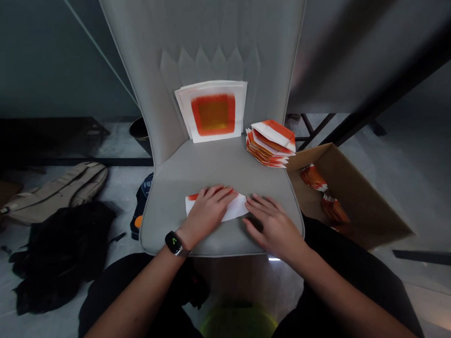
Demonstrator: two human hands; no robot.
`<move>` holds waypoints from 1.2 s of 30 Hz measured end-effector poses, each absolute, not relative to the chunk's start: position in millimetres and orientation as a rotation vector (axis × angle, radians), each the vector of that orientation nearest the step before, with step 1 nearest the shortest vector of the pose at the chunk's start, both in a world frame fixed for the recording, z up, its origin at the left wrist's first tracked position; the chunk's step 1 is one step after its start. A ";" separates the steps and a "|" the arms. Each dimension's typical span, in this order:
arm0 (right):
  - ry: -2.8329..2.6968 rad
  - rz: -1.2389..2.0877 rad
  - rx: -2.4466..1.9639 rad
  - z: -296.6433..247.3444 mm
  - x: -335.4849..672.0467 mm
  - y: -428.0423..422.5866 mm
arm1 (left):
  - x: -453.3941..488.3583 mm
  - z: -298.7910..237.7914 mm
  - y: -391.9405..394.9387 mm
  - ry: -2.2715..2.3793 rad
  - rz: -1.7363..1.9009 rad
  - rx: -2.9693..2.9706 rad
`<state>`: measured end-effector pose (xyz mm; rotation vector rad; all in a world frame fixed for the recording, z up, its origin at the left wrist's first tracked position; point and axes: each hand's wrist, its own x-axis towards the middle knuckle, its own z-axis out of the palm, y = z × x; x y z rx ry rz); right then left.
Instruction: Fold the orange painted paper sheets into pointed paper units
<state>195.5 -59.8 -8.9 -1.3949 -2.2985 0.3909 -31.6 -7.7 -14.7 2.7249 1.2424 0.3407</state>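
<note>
A partly folded white and orange paper sheet (233, 211) lies on the grey chair seat (210, 164) in front of me. My left hand (208, 207), with a smartwatch on the wrist, rests flat across the paper with its fingers stretched out. At the paper's right corner, the fingertips of my right hand (270, 222) touch its edge, the thumb held apart from the fingers. Leaning on the backrest are square sheets (215, 112) with an orange and gold centre. A stack of folded orange and white papers (271, 144) sits at the seat's right side.
To the right of the chair an open cardboard box (364, 193) holds several bundles of folded orange paper (334, 207). On the floor at left are a beige backpack (58, 191) and a black bag (64, 246). A dark bin (139, 130) stands behind the chair's left side.
</note>
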 end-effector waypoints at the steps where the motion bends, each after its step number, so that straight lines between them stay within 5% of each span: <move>1: -2.283 0.401 -1.418 -8.1 193.5 -63.5 | -31.4 -13.2 -7.8 1.238 0.313 2.738; 36: -2.550 0.484 -1.434 -1.4 191.5 -49.3 | -26.1 -16.2 -6.0 1.280 0.523 2.608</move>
